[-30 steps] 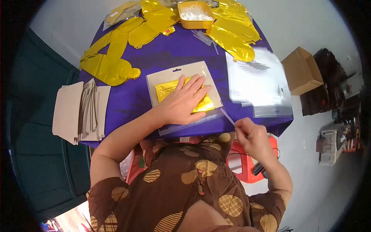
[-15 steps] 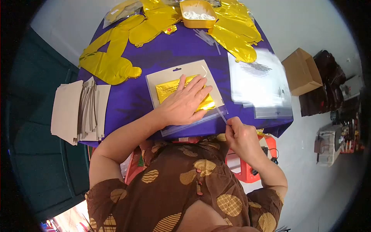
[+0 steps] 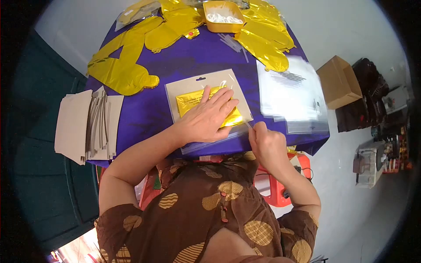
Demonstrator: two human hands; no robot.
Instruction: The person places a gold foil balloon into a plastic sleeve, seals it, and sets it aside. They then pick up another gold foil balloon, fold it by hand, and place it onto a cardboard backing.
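Observation:
A clear plastic bag lies in front of me with a beige backing card and a folded gold foil balloon inside. My left hand rests flat on the foil through the bag, fingers spread. At the bag's lower right corner, my right hand pinches a thin clear straw, most of it out of sight. A white curved piece shows near the card's upper right, just past my left fingertips.
Gold foil balloons lie along the back and left. A yellow tub holds white curled pieces. Several clear straws lie before it. Beige cards are stacked left, clear bags right. A cardboard box stands beyond the purple-covered table.
My right hand has moved up and left, closer to the bag's corner, and less of the straw shows. My left hand stays flat on the foil.

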